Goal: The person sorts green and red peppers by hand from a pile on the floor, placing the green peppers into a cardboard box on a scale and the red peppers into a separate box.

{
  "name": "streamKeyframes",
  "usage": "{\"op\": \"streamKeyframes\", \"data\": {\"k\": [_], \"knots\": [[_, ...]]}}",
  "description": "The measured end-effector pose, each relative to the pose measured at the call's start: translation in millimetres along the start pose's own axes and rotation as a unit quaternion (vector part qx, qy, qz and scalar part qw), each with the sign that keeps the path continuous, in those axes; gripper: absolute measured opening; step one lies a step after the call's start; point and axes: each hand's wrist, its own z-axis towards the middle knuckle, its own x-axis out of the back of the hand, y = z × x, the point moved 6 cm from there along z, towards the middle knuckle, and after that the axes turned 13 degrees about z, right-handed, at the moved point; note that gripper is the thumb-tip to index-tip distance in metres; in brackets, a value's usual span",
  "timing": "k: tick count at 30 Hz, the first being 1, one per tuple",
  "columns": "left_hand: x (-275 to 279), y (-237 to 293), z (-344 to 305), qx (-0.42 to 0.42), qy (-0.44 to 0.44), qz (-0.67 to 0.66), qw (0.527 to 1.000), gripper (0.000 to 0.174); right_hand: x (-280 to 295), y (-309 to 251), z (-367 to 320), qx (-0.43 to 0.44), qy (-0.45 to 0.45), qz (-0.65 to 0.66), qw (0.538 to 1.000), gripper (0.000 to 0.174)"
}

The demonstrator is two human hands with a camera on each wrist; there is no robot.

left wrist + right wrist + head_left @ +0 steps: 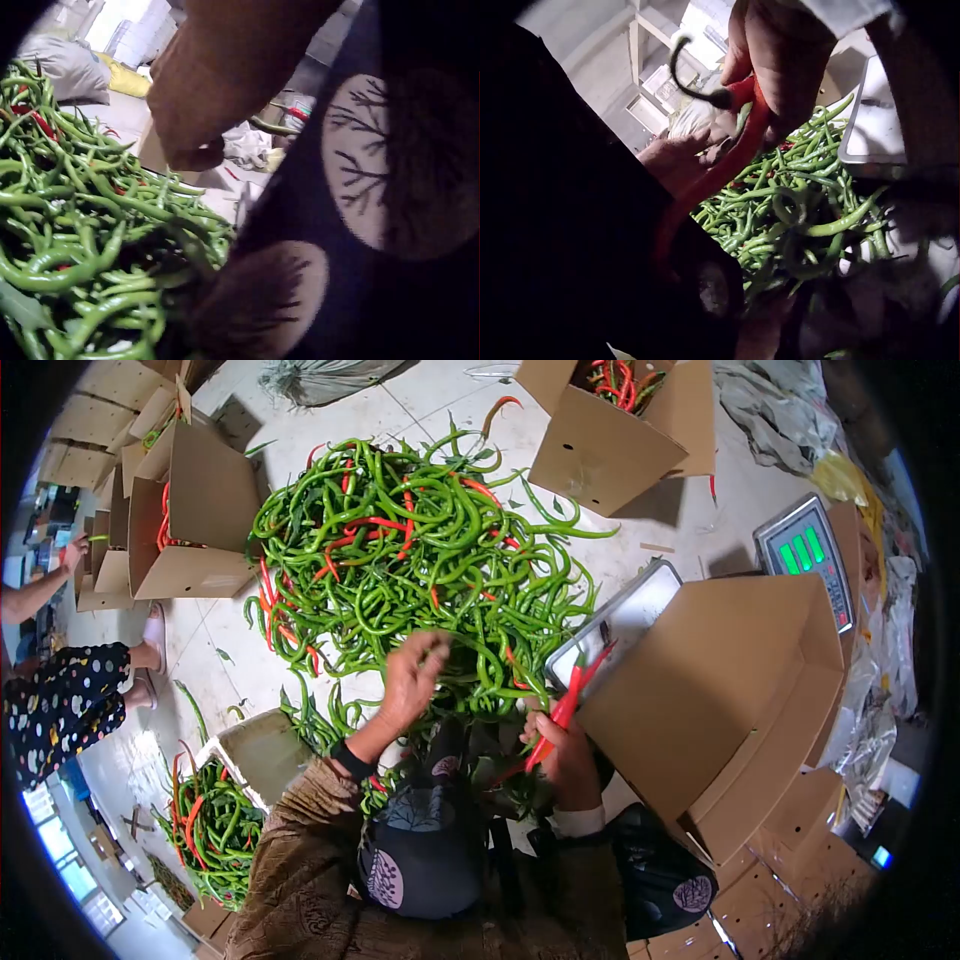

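Note:
A big heap of long green chili peppers, with some red ones mixed in, covers the floor in front of me. Over its near edge is my left hand, back upward and fingers loosely bent, with no pepper showing in its grasp. My right hand grips long red chili peppers near the heap's right side, their stem ends pointing up and away. Close up in the right wrist view, one red pepper with a curved green stem sticks out from the fingers.
On my right, a cardboard box leans beside a metal scale tray and a lit scale display. Boxes with red peppers stand back right and left. A foam box is near left; a person stands far left.

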Motion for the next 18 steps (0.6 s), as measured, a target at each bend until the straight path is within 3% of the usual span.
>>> {"op": "streamKeyframes", "data": {"k": [1,3,5,6,7,9,11,12,14,17,18], "knots": [[16,-1,17,-0.041,0.064,0.044,0.996,0.018,7,-1,2,0.024,0.013,-0.015,1.000,0.032],[29,-12,54,-0.043,0.091,0.124,0.987,0.018,6,6,8,0.027,0.006,0.026,0.999,0.024],[20,-18,82,-0.139,0.109,0.266,0.948,0.025,6,16,12,0.019,0.012,0.085,0.996,0.016],[9,-20,91,-0.137,0.081,0.287,0.945,0.034,5,19,12,0.018,0.037,0.051,0.998,0.013],[-5,-15,100,-0.195,0.081,0.333,0.919,0.036,4,21,13,0.021,0.036,0.050,0.998,0.013],[-38,2,108,-0.265,-0.007,0.403,0.876,0.034,10,25,14,0.013,0.074,0.025,0.997,0.013],[-80,-15,113,-0.286,-0.054,0.492,0.821,0.032,11,26,14,0.022,0.069,0.004,0.997,0.012],[-92,-31,118,-0.268,0.012,0.496,0.826,0.031,11,25,15,0.023,0.083,0.002,0.996,0.012],[-99,-36,124,-0.251,0.018,0.491,0.834,0.029,13,24,11,0.016,0.120,-0.011,0.993,0.011],[-95,-42,129,-0.229,-0.002,0.480,0.847,0.022,10,22,10,0.021,0.101,-0.037,0.994,0.012],[-94,-40,129,-0.256,-0.022,0.474,0.842,0.021,10,23,12,0.022,0.096,-0.036,0.994,0.012]]}}
